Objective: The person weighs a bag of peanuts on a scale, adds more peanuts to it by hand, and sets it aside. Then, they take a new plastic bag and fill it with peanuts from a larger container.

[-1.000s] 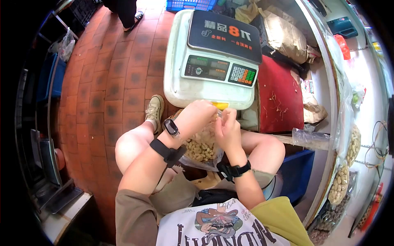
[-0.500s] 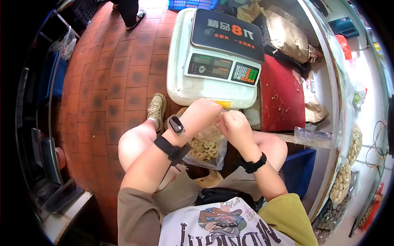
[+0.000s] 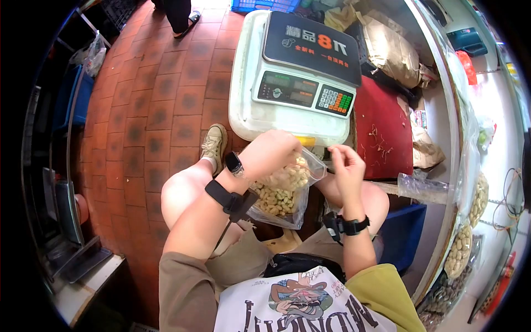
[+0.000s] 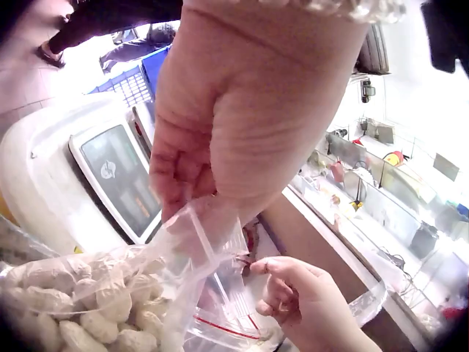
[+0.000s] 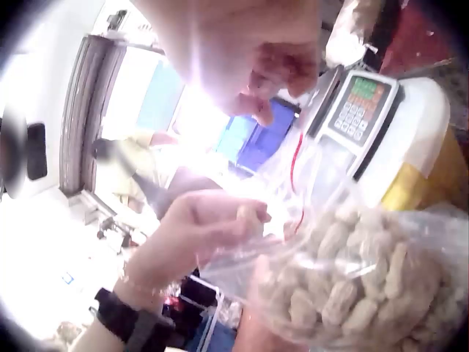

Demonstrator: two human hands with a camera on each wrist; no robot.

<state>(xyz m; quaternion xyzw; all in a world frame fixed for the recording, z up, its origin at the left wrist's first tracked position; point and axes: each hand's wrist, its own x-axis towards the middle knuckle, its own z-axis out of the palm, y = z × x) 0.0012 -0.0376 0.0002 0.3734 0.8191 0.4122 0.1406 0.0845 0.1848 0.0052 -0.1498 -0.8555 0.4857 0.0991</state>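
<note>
A clear plastic bag (image 3: 314, 166) filled with unshelled peanuts (image 3: 275, 200) hangs between my knees in the head view. At its upper edge my left hand (image 3: 276, 150) pinches the plastic. A red line runs along the bag's mouth (image 5: 295, 172) in the right wrist view. My right hand (image 3: 349, 169) is raised just right of the bag, apart from it, with its fingers loosely bent and nothing visible in them. The left wrist view also has the right hand (image 4: 311, 301) beside the bag's mouth.
A digital scale (image 3: 307, 91) sits on a white lidded tub (image 3: 249, 119) directly ahead. Right of it lies a red board (image 3: 384, 133) with scraps on it, and brown paper sacks (image 3: 390, 47) behind. A blue crate (image 3: 406, 235) stands by my right leg; someone's foot (image 3: 193, 17) is far left.
My right hand has let go of the bag's mouth and moved away to the right. The left hand keeps its hold on the bag, whose upper corner now shows.
</note>
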